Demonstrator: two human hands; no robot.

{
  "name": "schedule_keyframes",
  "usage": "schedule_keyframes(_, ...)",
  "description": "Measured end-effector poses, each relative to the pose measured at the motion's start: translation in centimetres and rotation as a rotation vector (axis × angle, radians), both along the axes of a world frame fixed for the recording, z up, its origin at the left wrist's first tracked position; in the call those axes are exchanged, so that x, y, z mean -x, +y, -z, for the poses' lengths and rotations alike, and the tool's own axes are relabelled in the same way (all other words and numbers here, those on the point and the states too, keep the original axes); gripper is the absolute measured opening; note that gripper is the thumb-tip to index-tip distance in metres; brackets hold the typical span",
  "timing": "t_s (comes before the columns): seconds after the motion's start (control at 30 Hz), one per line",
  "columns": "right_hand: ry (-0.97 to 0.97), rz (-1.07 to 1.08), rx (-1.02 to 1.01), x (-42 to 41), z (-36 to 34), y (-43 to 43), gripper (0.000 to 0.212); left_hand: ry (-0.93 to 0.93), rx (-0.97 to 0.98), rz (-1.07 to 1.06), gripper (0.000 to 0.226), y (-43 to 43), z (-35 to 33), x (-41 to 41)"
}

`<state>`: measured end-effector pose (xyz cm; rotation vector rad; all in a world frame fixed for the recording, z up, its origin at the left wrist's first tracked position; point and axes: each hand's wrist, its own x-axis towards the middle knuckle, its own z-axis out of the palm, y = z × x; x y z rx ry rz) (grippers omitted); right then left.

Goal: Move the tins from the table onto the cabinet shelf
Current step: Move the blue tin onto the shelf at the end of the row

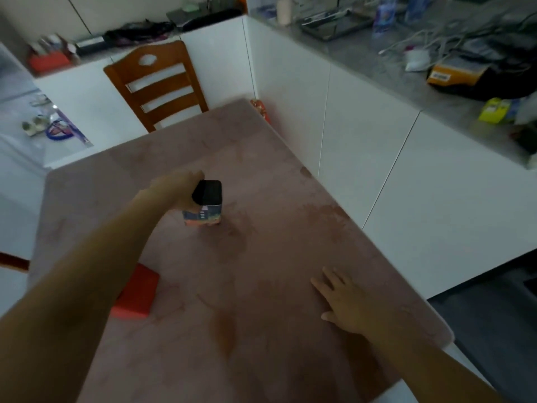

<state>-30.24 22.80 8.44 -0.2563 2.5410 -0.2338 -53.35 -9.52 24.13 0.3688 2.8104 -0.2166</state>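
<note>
A square tin with a black lid and a patterned body (208, 203) stands near the middle of the pink table (261, 257). My left hand (180, 190) is wrapped around its left side, fingers partly hidden behind it. A red tin (136, 293) lies on the table's left side, partly under my left forearm. My right hand (344, 302) rests flat on the table near its right edge, fingers spread, holding nothing. The grey-topped white cabinet (377, 91) runs along the right side.
A wooden chair (157, 82) stands at the table's far end. A red patterned object (261, 110) sits in the gap at the table's far right corner. The cabinet top carries cables, a tray, bottles, an orange box (453, 74) and a yellow packet (494, 110).
</note>
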Motion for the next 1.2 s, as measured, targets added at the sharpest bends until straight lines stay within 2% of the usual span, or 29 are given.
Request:
schedule_keyframes(0.1, -0.046, -0.006, 0.076, -0.8, -2.4, 1.4, 0.079, -0.123, -0.267, 0.022, 0.046, 2.2, -0.9, -5.8)
schedule_keyframes(0.17, 0.001, 0.061, 0.21, -2.0, -4.1, 2.0, 0.084, -0.199, -0.485, 0.039, 0.048, 4.6, -0.8, -10.6)
schedule_keyframes(0.23, 0.043, 0.192, 0.547, -3.4, -6.3, 2.2, 0.084, -0.302, -0.691, 0.067, 0.052, 8.2, -0.2, -15.7)
schedule_keyframes(0.3, 0.016, 0.292, 0.969, -5.5, -8.5, 3.1, 0.067, -0.414, -0.833, 0.073, 0.051, 12.8, 1.0, -20.2)
schedule_keyframes(0.33, 0.041, 0.33, 1.037, -6.9, -9.3, 4.1, 0.055, -0.44, -0.872, 0.065, 0.048, 15.2, 1.7, -22.2)
schedule_keyframes(0.4, 0.127, 0.459, 1.042, -10.0, -10.1, 7.4, 0.036, -0.473, -0.993, 0.011, 0.047, 20.3, 3.1, -25.9)
schedule_keyframes(0.5, 0.174, 0.764, 1.066, -15.6, -9.7, 15.0, 0.018, -0.534, -1.365, -0.214, 0.064, 27.9, 4.4, -32.3)
schedule_keyframes(0.57, 0.247, 0.919, 1.053, -19.8, -10.4, 20.4, 0.025, -0.669, -1.422, -0.181, 0.07, 33.7, 4.9, -36.6)
schedule_keyframes(0.63, 0.373, 1.002, 1.041, -23.7, -11.8, 25.4, 0.033, -0.751, -1.404, -0.022, 0.061, 39.6, 4.7, -40.3)
schedule_keyframes(0.73, 0.565, 1.045, 1.028, -28.7, -15.2, 32.2, 0.016, -0.722, -1.443, 0.057, 0.055, 47.6, 2.0, -43.8)
schedule_keyframes(0.77, 0.627, 1.053, 1.014, -30.2, -16.6, 34.4, 0.017, -0.718, -1.448, 0.103, 0.053, 50.1, 1.0, -44.6)
schedule_keyframes(0.83, 0.734, 1.041, 0.951, -33.0, -19.1, 38.5, 0.034, -0.731, -1.443, 0.222, 0.049, 54.7, -1.6, -45.7)
schedule_keyframes(0.9, 0.796, 1.015, 0.864, -35.6, -21.1, 42.2, 0.045, -0.711, -1.427, 0.309, 0.058, 59.3, -4.0, -46.3)
schedule_keyframes(1.0, 0.911, 0.978, 0.72, -38.9, -23.3, 47.5, 0.041, -0.665, -1.429, 0.425, 0.071, 65.9, -7.6, -46.7)
schedule_keyframes(1.1, 1.05, 1.009, 0.47, -41.9, -24.4, 53.1, 0.051, -0.623, -1.45, 0.48, 0.074, 72.5, -11.0, -45.9)
schedule_keyframes(1.2, 1.043, 1.092, 0.198, -44.6, -24.0, 58.5, 0.048, -0.64, -1.463, 0.511, 0.076, 79.3, -13.4, -44.6)
